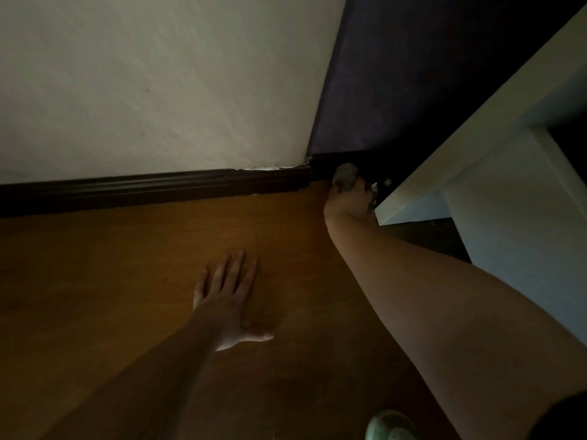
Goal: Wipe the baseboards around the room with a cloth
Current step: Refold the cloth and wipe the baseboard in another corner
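A dark brown baseboard point(143, 188) runs along the foot of the white wall to the room corner, then continues under the purple wall. My right hand point(351, 201) grips a bunched grey cloth point(345, 180) and holds it against the baseboard just right of the corner. My left hand point(230, 301) lies flat on the wooden floor with its fingers straight and spread. It holds nothing.
A white table point(476, 173) stands close on the right, its leg right beside my right hand. The purple wall point(397, 74) meets the white wall point(158, 84) at the corner. Wooden floor point(111, 265) stretches left. A pale green shoe point(389, 427) shows at the bottom edge.
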A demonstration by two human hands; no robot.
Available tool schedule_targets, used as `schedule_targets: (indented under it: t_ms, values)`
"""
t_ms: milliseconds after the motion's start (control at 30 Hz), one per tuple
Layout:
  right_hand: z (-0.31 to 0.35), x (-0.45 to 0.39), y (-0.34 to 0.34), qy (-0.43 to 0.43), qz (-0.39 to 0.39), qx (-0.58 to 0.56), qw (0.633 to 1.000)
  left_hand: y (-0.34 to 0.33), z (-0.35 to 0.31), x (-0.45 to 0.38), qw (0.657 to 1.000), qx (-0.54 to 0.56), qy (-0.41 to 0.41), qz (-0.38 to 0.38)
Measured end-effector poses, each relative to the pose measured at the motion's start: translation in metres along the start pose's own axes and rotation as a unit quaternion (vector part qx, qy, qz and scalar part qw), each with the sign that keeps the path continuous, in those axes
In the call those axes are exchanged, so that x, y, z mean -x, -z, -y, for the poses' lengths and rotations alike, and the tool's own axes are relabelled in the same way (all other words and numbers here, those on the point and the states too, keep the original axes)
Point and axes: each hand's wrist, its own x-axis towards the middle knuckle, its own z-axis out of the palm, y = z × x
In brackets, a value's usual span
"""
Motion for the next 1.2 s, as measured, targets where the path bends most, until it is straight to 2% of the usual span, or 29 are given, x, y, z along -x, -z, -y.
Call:
schedule_targets:
  t_ms: [167,267,333,433,500,567,667,833,967,1100,1133,1167,1200]
  values:
    - [-0.005,0.006,0.005,0.078,0.057,0.001,0.995,0.000,0.000,0.000,1.000,-0.001,0.002,-0.001]
    - [-0.002,0.010,0.002,0.128,0.116,-0.021,0.985,-0.001,-0.001,0.000,1.000,0.000,0.004,-0.003]
    - [0.000,0.008,0.005,0.120,0.158,-0.044,0.979,0.000,-0.001,0.000,1.000,-0.001,0.007,-0.004]
    - [0.001,0.007,0.013,0.051,0.209,-0.147,0.965,0.000,-0.002,-0.001,1.000,0.003,0.010,-0.001]
    - [0.006,0.012,0.019,0.018,0.223,-0.199,0.954,0.000,-0.001,0.001,1.000,0.010,0.008,-0.008]
    - [0.008,0.017,0.029,0.027,0.217,-0.219,0.951,0.000,0.000,0.001,1.000,0.009,0.003,-0.008]
    - [0.013,0.031,0.053,0.050,0.223,-0.218,0.949,0.000,-0.001,-0.001,1.000,0.005,0.002,-0.008]
    - [0.019,0.083,0.107,0.114,0.289,-0.160,0.937,0.011,-0.007,0.007,1.000,0.013,0.010,0.001]
    - [0.021,0.125,0.158,0.133,0.330,-0.127,0.926,0.018,-0.024,0.035,0.998,0.021,0.063,-0.010]
    - [0.024,0.159,0.197,0.138,0.316,-0.121,0.931,0.030,-0.039,0.067,0.990,0.116,0.051,-0.054]
    - [0.024,0.167,0.202,0.142,0.308,-0.135,0.931,0.038,-0.041,0.073,0.978,0.188,0.056,-0.073]
    - [0.025,0.176,0.205,0.146,0.299,-0.154,0.930,0.050,-0.042,0.078,0.951,0.286,0.069,-0.094]
    - [0.026,0.184,0.203,0.150,0.293,-0.175,0.928,0.063,-0.043,0.084,0.910,0.389,0.087,-0.114]
